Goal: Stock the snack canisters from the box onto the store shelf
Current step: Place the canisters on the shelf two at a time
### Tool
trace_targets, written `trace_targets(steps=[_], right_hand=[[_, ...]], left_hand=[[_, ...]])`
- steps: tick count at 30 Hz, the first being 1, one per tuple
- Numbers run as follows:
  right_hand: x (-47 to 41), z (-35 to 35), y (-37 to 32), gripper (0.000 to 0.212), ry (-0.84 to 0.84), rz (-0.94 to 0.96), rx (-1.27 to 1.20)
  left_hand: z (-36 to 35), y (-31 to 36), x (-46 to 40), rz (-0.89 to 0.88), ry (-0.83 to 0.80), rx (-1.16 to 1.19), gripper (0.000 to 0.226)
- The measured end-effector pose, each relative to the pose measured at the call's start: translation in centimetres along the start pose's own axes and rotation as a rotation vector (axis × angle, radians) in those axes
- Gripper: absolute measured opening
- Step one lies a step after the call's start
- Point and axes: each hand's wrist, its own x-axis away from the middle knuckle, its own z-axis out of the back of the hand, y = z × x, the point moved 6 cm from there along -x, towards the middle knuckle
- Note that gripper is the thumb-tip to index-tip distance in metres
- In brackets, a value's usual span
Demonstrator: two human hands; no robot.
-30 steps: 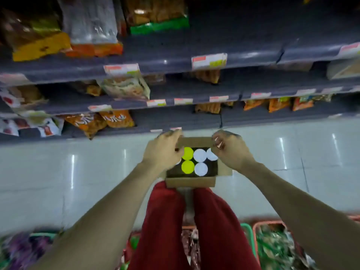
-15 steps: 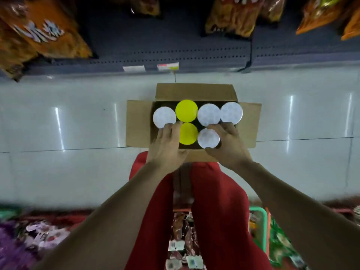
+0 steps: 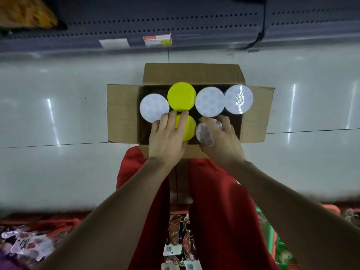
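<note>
An open cardboard box lies on the floor with several snack canisters standing in it, seen from above. The far row has a white-lidded canister, a yellow-lidded one and two more white lids. My left hand wraps around a yellow-lidded canister in the near row. My right hand grips a clear-lidded canister beside it, tilted slightly. The dark store shelf runs along the top.
Two price tags hang on the shelf edge just beyond the box. An orange snack bag lies on the shelf at top left. Behind my red trousers, baskets of packaged snacks stand on the white tiled floor.
I have leaned closer to the box. Both hands went from the box flaps down onto the near-row canisters, and their fingers have now closed around them; the right one has tilted.
</note>
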Motion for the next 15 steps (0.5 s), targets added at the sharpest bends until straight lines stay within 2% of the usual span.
trace_targets(steps=[4, 8, 15], right_hand=[[1.0, 1.4, -0.2, 0.073, -0.003, -0.023, -0.019], [3.2, 4.2, -1.2, 0.074, -0.006, -0.055, -0.039], [9.3, 12.8, -6.3, 0.077, 0.012, -0.091, -0.048]], left_hand=[[0.9, 0.0, 0.5, -0.049, -0.031, -0.052, 0.081], [3.6, 0.0, 1.9, -0.019, -0.112, 0.053, 0.077], [14.8, 1.1, 5.5, 0.022, -0.157, 0.176, 0.079]])
